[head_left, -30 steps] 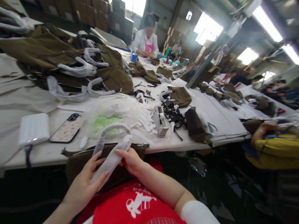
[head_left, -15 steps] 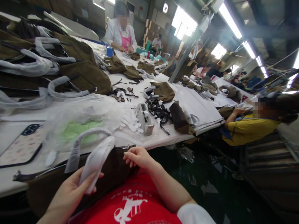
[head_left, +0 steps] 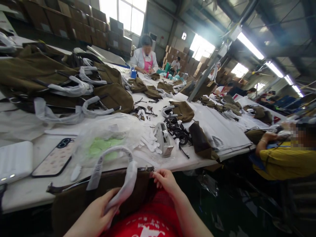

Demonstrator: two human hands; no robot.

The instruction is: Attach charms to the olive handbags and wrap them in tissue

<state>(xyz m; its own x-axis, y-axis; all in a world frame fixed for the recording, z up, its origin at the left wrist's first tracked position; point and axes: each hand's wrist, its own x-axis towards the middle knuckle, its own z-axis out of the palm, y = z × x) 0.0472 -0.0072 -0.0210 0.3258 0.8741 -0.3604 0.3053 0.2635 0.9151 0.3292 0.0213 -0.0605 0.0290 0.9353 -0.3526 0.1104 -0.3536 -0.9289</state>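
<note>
A dark brown handbag [head_left: 71, 205] hangs upright at the table's front edge, against the red apron [head_left: 148, 222]. My left hand [head_left: 98, 210] is closed around its near handle [head_left: 132, 177], which is wrapped in whitish film and stands up in a loop. The bag's zip opening runs along the top. At the bag's right top corner, by the zip end [head_left: 148, 169], my right hand [head_left: 165, 182] has its fingers curled together in a pinch. What lies between those fingertips is hidden.
Beyond the bag are a phone [head_left: 54, 158], a white case [head_left: 16, 161], a clear plastic bag [head_left: 98, 126] with green inside, a tape dispenser [head_left: 164, 140] and black straps [head_left: 179, 131]. Brown bags [head_left: 113, 98] pile up left. A co-worker in yellow [head_left: 283, 161] sits right.
The view has swung left, bringing the white case into sight. My right hand has come to the bag's corner. The wrapped handle my left hand holds is turned more upright.
</note>
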